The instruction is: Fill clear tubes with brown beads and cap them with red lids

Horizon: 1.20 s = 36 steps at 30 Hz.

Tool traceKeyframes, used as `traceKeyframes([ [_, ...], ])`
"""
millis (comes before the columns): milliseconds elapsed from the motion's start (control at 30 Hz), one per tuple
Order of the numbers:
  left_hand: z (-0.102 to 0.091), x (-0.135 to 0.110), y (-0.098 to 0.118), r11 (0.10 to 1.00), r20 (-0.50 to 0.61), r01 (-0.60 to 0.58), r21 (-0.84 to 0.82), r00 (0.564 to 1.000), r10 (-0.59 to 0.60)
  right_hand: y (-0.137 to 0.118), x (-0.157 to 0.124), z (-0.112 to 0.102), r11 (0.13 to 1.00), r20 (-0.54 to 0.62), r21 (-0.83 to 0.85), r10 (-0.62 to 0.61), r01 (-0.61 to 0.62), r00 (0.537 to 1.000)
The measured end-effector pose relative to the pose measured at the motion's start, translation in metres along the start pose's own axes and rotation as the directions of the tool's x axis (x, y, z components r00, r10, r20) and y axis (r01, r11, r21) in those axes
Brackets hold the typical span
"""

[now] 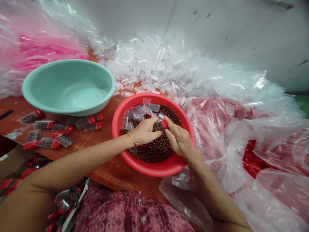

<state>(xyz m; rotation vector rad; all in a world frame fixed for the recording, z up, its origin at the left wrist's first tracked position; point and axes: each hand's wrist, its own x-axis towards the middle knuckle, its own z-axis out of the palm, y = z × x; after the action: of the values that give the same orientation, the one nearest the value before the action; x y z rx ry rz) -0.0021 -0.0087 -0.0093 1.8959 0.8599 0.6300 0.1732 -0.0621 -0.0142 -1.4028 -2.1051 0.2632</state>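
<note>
Over a red basin of small brown balls, my two hands meet on one small clear plastic tube with a red cap. My left hand wraps the tube's clear body, which looks dark with balls inside. The fingers and thumb of my right hand pinch the red cap end. Several clear tubes without caps lie on the balls at the basin's back left. A bit of red shows among the balls below my left hand.
A pale green basin stands at the left, with filled, red-capped tubes in front of it. Clear tubes are heaped along the wall. Plastic bags with red contents lie right; a pink-filled bag sits back left. More filled tubes are below the table edge.
</note>
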Motion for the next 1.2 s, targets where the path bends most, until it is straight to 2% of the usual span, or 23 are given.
traceKeyframes([
  [100, -0.001, -0.001, 0.002, 0.996, 0.007, 0.043, 0.083, 0.999, -0.044, 0.001, 0.0, -0.003, 0.995, 0.055, -0.087, -0.042, 0.047, 0.998],
  [200, -0.001, 0.002, 0.006, 0.992, 0.015, 0.083, 0.096, 0.996, -0.085, -0.002, 0.005, -0.009, 1.0, 0.051, -0.021, -0.005, 0.006, 0.999],
  [267, -0.001, 0.004, 0.009, 0.991, 0.056, 0.095, 0.09, 0.993, -0.1, -0.004, 0.011, -0.012, 0.99, -0.038, 0.107, 0.099, -0.095, 0.994],
  [300, 0.0, 0.005, 0.011, 0.992, 0.089, 0.088, 0.096, 0.991, -0.096, -0.006, 0.015, -0.011, 0.966, -0.1, 0.202, 0.182, -0.159, 0.978],
  [367, 0.001, 0.006, 0.014, 0.99, 0.155, 0.042, 0.138, 0.986, -0.063, -0.009, 0.025, -0.007, 0.858, -0.165, 0.434, 0.374, -0.274, 0.913],
  [433, 0.002, 0.005, 0.017, 0.98, 0.197, -0.011, 0.197, 0.98, -0.029, -0.012, 0.035, 0.002, 0.69, -0.093, 0.635, 0.515, -0.347, 0.852],
  [500, 0.001, 0.003, 0.018, 0.965, 0.218, -0.044, 0.258, 0.976, -0.014, -0.014, 0.042, 0.012, 0.548, 0.034, 0.731, 0.565, -0.406, 0.825],
  [567, 0.001, 0.001, 0.019, 0.943, 0.244, -0.078, 0.325, 0.97, -0.004, -0.014, 0.045, 0.02, 0.481, 0.134, 0.749, 0.562, -0.455, 0.816],
  [667, 0.0, -0.002, 0.019, 0.883, 0.278, -0.135, 0.449, 0.961, 0.006, -0.014, 0.042, 0.027, 0.455, 0.262, 0.723, 0.515, -0.519, 0.816],
  [733, 0.0, -0.004, 0.018, 0.845, 0.293, -0.158, 0.511, 0.956, 0.002, -0.014, 0.04, 0.029, 0.462, 0.314, 0.698, 0.488, -0.547, 0.814],
  [867, 0.001, -0.003, 0.015, 0.815, 0.281, -0.187, 0.548, 0.959, 0.031, -0.019, 0.042, 0.026, 0.46, 0.334, 0.69, 0.482, -0.558, 0.81],
  [933, -0.001, -0.001, 0.016, 0.836, 0.236, -0.179, 0.52, 0.97, 0.06, -0.02, 0.047, 0.022, 0.437, 0.296, 0.745, 0.463, -0.505, 0.836],
  [1000, -0.008, -0.002, 0.02, 0.874, 0.166, -0.155, 0.461, 0.982, 0.087, -0.017, 0.05, 0.019, 0.457, 0.19, 0.789, 0.454, -0.411, 0.87],
  [1067, -0.023, -0.01, 0.026, 0.911, 0.051, -0.111, 0.398, 0.994, 0.098, -0.011, 0.05, 0.018, 0.547, 0.1, 0.752, 0.458, -0.368, 0.883],
  [1100, -0.033, -0.019, 0.028, 0.925, -0.019, -0.076, 0.371, 0.996, 0.09, -0.008, 0.048, 0.018, 0.617, 0.096, 0.691, 0.438, -0.377, 0.894],
  [1167, -0.058, -0.047, 0.03, 0.943, -0.175, 0.037, 0.331, 0.984, 0.023, -0.006, 0.042, 0.021, 0.799, 0.179, 0.479, 0.317, -0.364, 0.932],
  [1200, -0.072, -0.067, 0.029, 0.938, -0.248, 0.121, 0.326, 0.968, -0.039, -0.007, 0.038, 0.022, 0.892, 0.257, 0.338, 0.219, -0.299, 0.941],
])
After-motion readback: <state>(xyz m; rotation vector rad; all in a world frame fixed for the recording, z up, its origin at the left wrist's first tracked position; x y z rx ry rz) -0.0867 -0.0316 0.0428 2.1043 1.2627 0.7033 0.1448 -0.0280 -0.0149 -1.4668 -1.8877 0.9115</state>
